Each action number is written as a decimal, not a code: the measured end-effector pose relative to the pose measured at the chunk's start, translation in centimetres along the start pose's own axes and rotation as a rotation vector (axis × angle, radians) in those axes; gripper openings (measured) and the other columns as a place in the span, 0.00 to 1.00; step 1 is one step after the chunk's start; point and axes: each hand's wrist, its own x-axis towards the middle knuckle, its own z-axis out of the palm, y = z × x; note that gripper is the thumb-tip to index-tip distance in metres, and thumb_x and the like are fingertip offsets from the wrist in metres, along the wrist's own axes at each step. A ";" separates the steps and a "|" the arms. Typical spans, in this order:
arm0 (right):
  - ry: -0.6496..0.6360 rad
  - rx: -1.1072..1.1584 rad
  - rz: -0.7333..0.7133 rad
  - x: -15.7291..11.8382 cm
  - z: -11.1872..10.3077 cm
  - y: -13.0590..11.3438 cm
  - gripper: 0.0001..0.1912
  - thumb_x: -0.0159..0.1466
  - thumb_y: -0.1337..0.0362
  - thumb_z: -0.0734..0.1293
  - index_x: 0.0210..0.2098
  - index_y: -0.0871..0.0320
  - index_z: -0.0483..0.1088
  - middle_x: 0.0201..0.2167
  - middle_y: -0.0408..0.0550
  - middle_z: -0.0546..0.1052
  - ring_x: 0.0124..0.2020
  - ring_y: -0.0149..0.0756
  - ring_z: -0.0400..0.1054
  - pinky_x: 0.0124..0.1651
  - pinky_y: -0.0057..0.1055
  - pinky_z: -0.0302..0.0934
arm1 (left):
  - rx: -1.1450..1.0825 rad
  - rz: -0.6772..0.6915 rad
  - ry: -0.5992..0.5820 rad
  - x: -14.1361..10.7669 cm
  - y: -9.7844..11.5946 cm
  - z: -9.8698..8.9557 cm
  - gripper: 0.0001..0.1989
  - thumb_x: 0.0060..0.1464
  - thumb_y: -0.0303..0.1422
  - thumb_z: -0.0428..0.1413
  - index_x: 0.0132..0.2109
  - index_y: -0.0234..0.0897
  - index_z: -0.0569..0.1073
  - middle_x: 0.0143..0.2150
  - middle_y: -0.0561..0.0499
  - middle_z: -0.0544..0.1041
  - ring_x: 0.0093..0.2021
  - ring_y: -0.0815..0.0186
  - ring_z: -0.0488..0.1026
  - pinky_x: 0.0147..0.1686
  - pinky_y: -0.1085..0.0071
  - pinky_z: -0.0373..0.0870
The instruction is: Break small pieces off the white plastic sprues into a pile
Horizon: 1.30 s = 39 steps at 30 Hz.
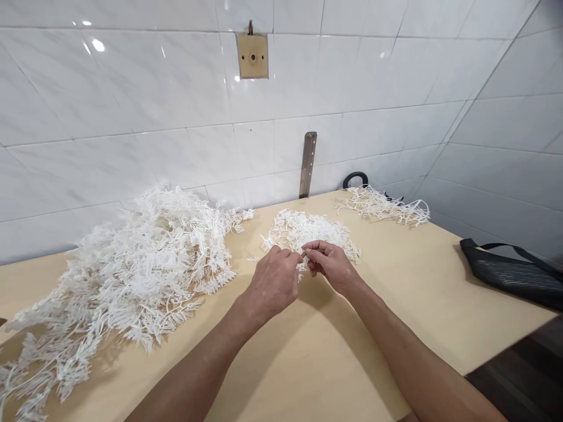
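My left hand [276, 281] and my right hand [329, 265] meet over the near edge of a small pile of white sprigs [308, 228]. Both hands are closed, their fingertips pinched close together. A bit of white shows just below the fingers, but what they hold is too small to name. To the left lies a large heap of white branching plastic-like foliage [145, 269]. A looser bundle of bare white stems [387, 206] rests at the back right.
The tan tabletop [440, 293] meets a tiled wall. A brown metal bracket [308, 164] stands against the wall. A black ring-shaped handle [355, 176] is behind the stems. A black mesh bag [510, 272] lies at the right edge.
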 end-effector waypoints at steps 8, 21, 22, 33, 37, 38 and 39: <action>-0.101 -0.020 0.020 -0.1 0.6 0.3 0.15 0.54 0.57 0.73 0.37 0.59 0.73 0.29 0.46 0.77 0.23 0.27 0.66 0.22 0.26 0.63 | 0.151 -0.176 -0.064 0.2 -1.1 1.3 0.07 0.56 0.30 0.54 0.43 0.37 0.71 0.39 0.45 0.77 0.44 0.56 0.67 0.39 0.64 0.64; -0.100 -0.168 -0.074 -0.3 1.6 0.7 0.16 0.56 0.55 0.74 0.37 0.59 0.73 0.26 0.43 0.76 0.26 0.31 0.71 0.32 0.32 0.70 | -0.301 -0.446 -0.211 1.0 -3.3 0.4 0.21 0.54 0.38 0.50 0.16 0.39 0.57 0.14 0.55 0.57 0.17 0.70 0.54 0.21 0.70 0.47; -0.107 -0.166 -0.088 -0.3 1.6 0.7 0.16 0.56 0.55 0.73 0.37 0.59 0.73 0.26 0.43 0.75 0.26 0.31 0.70 0.33 0.32 0.69 | -0.357 -0.471 -0.220 1.0 -3.4 0.4 0.21 0.53 0.38 0.50 0.16 0.39 0.55 0.14 0.56 0.56 0.16 0.71 0.53 0.20 0.70 0.47; -0.103 -0.127 -0.125 -0.7 1.8 -0.1 0.16 0.57 0.54 0.74 0.37 0.58 0.73 0.27 0.43 0.76 0.25 0.31 0.70 0.34 0.33 0.67 | -0.749 -0.600 -0.165 0.9 -3.8 0.9 0.17 0.43 0.39 0.59 0.17 0.37 0.63 0.16 0.59 0.52 0.18 0.75 0.48 0.18 0.73 0.46; -0.111 -0.118 -0.114 -0.2 1.4 0.8 0.17 0.58 0.53 0.73 0.38 0.59 0.73 0.26 0.43 0.76 0.26 0.32 0.71 0.34 0.33 0.67 | -0.859 -0.725 -0.052 1.2 -4.1 1.3 0.13 0.40 0.40 0.63 0.26 0.34 0.76 0.19 0.57 0.63 0.19 0.75 0.52 0.20 0.74 0.49; -0.110 -0.116 -0.108 -0.1 1.3 1.0 0.17 0.58 0.52 0.73 0.39 0.59 0.72 0.25 0.43 0.76 0.26 0.33 0.71 0.34 0.34 0.67 | -0.889 -0.743 -0.044 1.3 -4.1 1.2 0.14 0.39 0.41 0.64 0.29 0.33 0.77 0.20 0.57 0.65 0.19 0.75 0.53 0.20 0.74 0.49; -0.105 -0.116 -0.103 0.0 1.2 1.1 0.18 0.58 0.52 0.73 0.39 0.59 0.72 0.25 0.43 0.75 0.26 0.33 0.70 0.34 0.34 0.68 | -0.919 -0.753 -0.040 1.3 -4.1 1.2 0.17 0.38 0.42 0.65 0.30 0.32 0.78 0.20 0.57 0.66 0.19 0.76 0.52 0.19 0.74 0.49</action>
